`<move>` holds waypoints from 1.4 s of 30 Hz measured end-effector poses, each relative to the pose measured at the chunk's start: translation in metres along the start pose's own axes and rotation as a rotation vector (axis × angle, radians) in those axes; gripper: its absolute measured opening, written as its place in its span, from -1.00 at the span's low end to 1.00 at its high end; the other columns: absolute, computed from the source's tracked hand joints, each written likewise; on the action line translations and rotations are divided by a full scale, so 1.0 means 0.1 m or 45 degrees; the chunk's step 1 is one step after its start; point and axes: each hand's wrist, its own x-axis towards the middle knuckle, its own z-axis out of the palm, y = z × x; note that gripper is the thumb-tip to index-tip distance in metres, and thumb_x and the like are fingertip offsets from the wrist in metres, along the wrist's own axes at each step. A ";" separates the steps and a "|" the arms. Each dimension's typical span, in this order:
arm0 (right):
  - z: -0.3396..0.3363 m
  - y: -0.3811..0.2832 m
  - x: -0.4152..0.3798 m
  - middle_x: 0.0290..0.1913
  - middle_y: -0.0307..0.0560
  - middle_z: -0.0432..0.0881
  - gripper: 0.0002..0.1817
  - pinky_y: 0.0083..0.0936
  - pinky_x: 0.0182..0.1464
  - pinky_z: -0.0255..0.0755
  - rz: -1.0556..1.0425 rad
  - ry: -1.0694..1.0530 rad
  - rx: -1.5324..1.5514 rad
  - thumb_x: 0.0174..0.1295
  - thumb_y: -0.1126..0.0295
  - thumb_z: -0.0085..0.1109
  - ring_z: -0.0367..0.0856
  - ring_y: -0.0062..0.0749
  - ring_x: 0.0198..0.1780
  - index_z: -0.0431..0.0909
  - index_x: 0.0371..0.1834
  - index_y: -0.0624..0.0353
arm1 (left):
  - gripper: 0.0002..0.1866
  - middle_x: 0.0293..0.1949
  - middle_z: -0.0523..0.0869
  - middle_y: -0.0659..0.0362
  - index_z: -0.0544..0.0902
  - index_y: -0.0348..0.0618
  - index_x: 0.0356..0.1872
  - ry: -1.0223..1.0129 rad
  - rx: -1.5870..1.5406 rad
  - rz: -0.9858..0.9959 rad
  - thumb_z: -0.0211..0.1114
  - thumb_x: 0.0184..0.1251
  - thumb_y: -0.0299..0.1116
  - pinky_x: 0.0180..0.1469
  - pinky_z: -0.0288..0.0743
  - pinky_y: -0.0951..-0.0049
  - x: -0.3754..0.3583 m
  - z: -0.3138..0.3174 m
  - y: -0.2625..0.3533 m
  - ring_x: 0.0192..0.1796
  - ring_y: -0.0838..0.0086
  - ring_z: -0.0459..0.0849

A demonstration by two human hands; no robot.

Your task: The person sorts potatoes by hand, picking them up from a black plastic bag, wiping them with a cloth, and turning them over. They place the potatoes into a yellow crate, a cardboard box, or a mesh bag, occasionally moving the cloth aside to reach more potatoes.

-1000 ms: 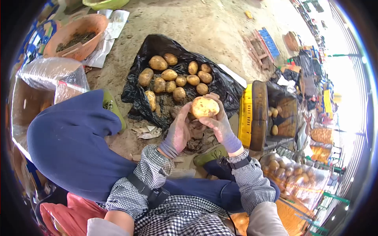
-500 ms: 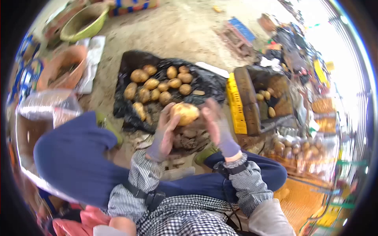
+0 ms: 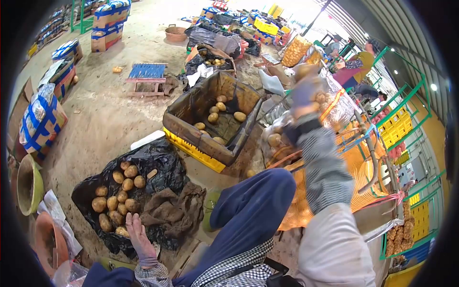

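Note:
My left hand [image 3: 139, 240] is open, fingers stretched out, beside several potatoes [image 3: 113, 203] lying on a black plastic sheet [image 3: 161, 165]. A crumpled brown cloth [image 3: 173, 209] rests on the same sheet, just right of that hand. My right hand [image 3: 305, 93] is raised far out to the right, smeared by motion, with a brownish potato [image 3: 306, 71] at its fingers. Below and around it is a clear plastic bag [image 3: 282, 129] with potatoes inside.
A dark crate [image 3: 191, 112] holding several potatoes stands between the sheet and the bag, with a yellow crate edge [image 3: 193, 150] under it. Beyond are a low blue-topped stool [image 3: 147, 71] and taped boxes [image 3: 43, 115]. An orange mesh sack [image 3: 306, 201] lies right of my knee. Other people [image 3: 358, 64] are at the far right.
My view has turned right. The potato that was at my left hand is gone from it; my right hand has swung out right with a potato. My left hand has lowered beside the sheet.

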 end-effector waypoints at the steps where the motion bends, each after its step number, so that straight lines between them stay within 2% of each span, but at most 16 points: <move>1: -0.18 -0.03 0.57 -0.59 -0.41 0.25 -0.49 -0.54 -0.43 0.26 -0.195 0.140 -0.263 0.49 -0.10 -0.08 0.20 -0.61 -0.54 0.31 -0.59 -0.07 | -0.32 0.48 0.25 0.03 0.13 -0.03 0.54 -0.072 -0.035 0.026 0.05 0.55 0.01 0.54 -0.13 0.13 0.00 -0.04 -0.07 0.54 0.21 0.16; 5: -0.95 0.01 1.93 -0.42 -0.31 0.44 -0.66 -0.48 -0.30 0.36 -0.217 0.313 -0.919 0.45 0.03 0.02 0.39 -0.51 -0.35 0.43 -0.39 0.01 | -0.43 0.42 0.36 0.08 0.16 -0.03 0.52 -0.103 -0.155 -0.131 0.00 0.60 -0.13 0.51 -0.03 0.13 0.06 -0.02 -0.19 0.49 0.24 0.25; 8: -0.79 0.45 1.91 -0.29 -0.24 0.58 -0.74 -0.43 -0.21 0.44 0.116 0.034 -0.454 0.42 0.12 0.10 0.53 -0.43 -0.20 0.52 -0.24 0.08 | -0.43 0.38 0.39 0.12 0.23 -0.18 0.47 -0.001 -0.145 -0.107 0.11 0.56 -0.20 0.45 0.17 0.28 0.01 0.04 -0.13 0.43 0.37 0.35; 10: -0.28 0.80 1.36 -0.20 -0.19 0.67 -0.77 -0.39 -0.14 0.49 0.355 -0.300 -0.127 0.40 0.18 0.15 0.63 -0.38 -0.10 0.58 -0.14 0.12 | -0.42 0.38 0.40 0.09 0.17 -0.07 0.50 -0.072 -0.092 -0.081 0.04 0.57 -0.18 0.48 0.03 0.13 -0.05 -0.02 -0.11 0.46 0.25 0.30; 13: 0.54 1.31 0.04 -0.22 -0.16 0.71 -0.76 -0.46 -0.14 0.51 -0.254 -1.295 -0.399 0.35 0.25 0.17 0.66 -0.45 -0.16 0.66 -0.15 0.20 | -0.50 0.16 0.54 0.13 0.40 -0.25 0.31 0.279 -0.160 -0.181 0.25 0.48 -0.24 0.23 0.36 0.52 -0.03 0.08 -0.08 0.17 0.49 0.50; 15: 1.27 0.90 -1.38 -0.15 -0.12 0.76 -0.75 -0.54 -0.13 0.55 0.556 -1.628 -0.138 0.35 0.36 0.12 0.71 -0.44 -0.20 0.70 -0.09 0.28 | -0.49 0.12 0.56 0.12 0.41 -0.29 0.28 0.341 -0.047 -0.188 0.28 0.45 -0.23 0.20 0.37 0.51 0.01 0.04 -0.06 0.13 0.48 0.51; 18: 1.96 1.05 -3.11 -0.12 -0.16 0.74 -0.67 -0.60 -0.14 0.52 -0.078 -1.957 0.021 0.22 0.57 0.23 0.64 -0.58 -0.22 0.65 0.08 0.29 | -0.43 0.22 0.50 0.02 0.35 -0.34 0.34 0.401 -0.090 -0.140 0.27 0.47 -0.21 0.24 0.38 0.50 0.04 0.01 -0.22 0.20 0.41 0.49; 19: 2.10 1.42 -3.60 -0.13 -0.16 0.75 -0.63 -0.60 -0.11 0.52 0.367 -2.177 0.049 0.23 0.60 0.22 0.64 -0.58 -0.19 0.61 0.14 0.28 | -0.43 0.27 0.45 -0.01 0.32 -0.36 0.35 0.424 -0.315 -0.131 0.26 0.48 -0.25 0.28 0.36 0.49 0.07 -0.03 -0.32 0.24 0.40 0.46; 20: 2.22 1.15 -4.08 -0.08 -0.10 0.75 -0.58 -0.59 -0.08 0.54 0.296 -2.281 -0.168 0.22 0.58 0.25 0.68 -0.49 -0.14 0.58 0.18 0.25 | -0.43 0.32 0.40 -0.05 0.29 -0.37 0.37 0.442 -0.538 -0.112 0.24 0.49 -0.30 0.33 0.35 0.49 0.11 -0.08 -0.37 0.29 0.40 0.43; 22: 2.50 1.01 -4.87 -0.01 -0.13 0.74 -0.61 -0.57 0.06 0.54 0.472 -2.378 -0.081 0.21 0.44 0.37 0.67 -0.55 -0.06 0.62 0.11 0.28 | -0.41 0.35 0.37 0.00 0.26 -0.34 0.40 0.577 -0.493 -0.142 0.24 0.48 -0.33 0.40 0.26 0.46 0.09 -0.14 -0.14 0.36 0.38 0.38; 24: 2.76 1.27 -5.61 0.06 0.15 0.70 -0.49 -0.43 0.09 0.54 0.144 -2.469 -0.275 0.18 0.37 0.34 0.72 -0.17 0.00 0.53 0.21 0.28 | -0.39 0.38 0.35 0.05 0.22 -0.32 0.44 0.708 -0.449 -0.184 0.24 0.48 -0.36 0.48 0.17 0.44 0.10 -0.22 0.04 0.43 0.36 0.33; 26: 2.94 1.38 -6.24 0.05 0.20 0.68 -0.49 -0.37 0.15 0.51 0.262 -2.333 -0.226 0.18 0.33 0.33 0.69 -0.10 0.06 0.53 0.20 0.28 | -0.40 0.42 0.28 -0.01 0.19 -0.33 0.44 0.938 -0.649 -0.065 0.19 0.50 -0.36 0.51 0.15 0.39 0.12 -0.30 0.11 0.48 0.30 0.27; 32: 3.60 0.92 -7.03 0.31 0.12 0.46 -0.26 -0.17 0.30 0.37 -0.246 -2.415 -0.840 0.06 0.30 0.38 0.46 -0.01 0.30 0.37 0.39 0.01 | -0.46 0.42 0.29 -0.03 0.18 -0.37 0.44 1.122 -0.881 -0.011 0.08 0.50 -0.54 0.43 0.25 0.45 0.26 -0.37 0.31 0.43 0.35 0.32; 36: 3.85 1.07 -7.29 0.28 -0.02 0.45 -0.30 -0.18 0.23 0.35 -0.968 -2.440 -1.113 0.11 0.29 0.31 0.48 -0.12 0.28 0.35 0.39 -0.15 | -0.48 0.41 0.32 -0.03 0.22 -0.36 0.42 1.081 -0.895 -0.092 0.10 0.50 -0.52 0.45 0.22 0.42 0.29 -0.38 0.26 0.44 0.33 0.32; 40: 3.97 1.24 -7.11 0.24 0.05 0.50 -0.21 -0.17 0.22 0.41 -0.828 -2.531 -1.085 0.05 0.16 0.39 0.53 -0.04 0.25 0.32 0.41 -0.10 | -0.49 0.46 0.24 0.03 0.19 -0.28 0.46 0.957 -0.814 -0.136 0.04 0.56 -0.49 0.55 0.08 0.37 0.30 -0.40 0.20 0.54 0.33 0.17; 42: 3.93 1.46 -7.03 0.25 0.14 0.53 -0.15 -0.19 0.27 0.40 -0.318 -2.549 -0.940 -0.01 0.07 0.44 0.53 0.02 0.25 0.34 0.41 0.02 | -0.49 0.46 0.24 0.04 0.19 -0.29 0.46 0.960 -0.809 -0.124 0.05 0.56 -0.48 0.54 0.08 0.39 0.32 -0.39 0.19 0.53 0.34 0.18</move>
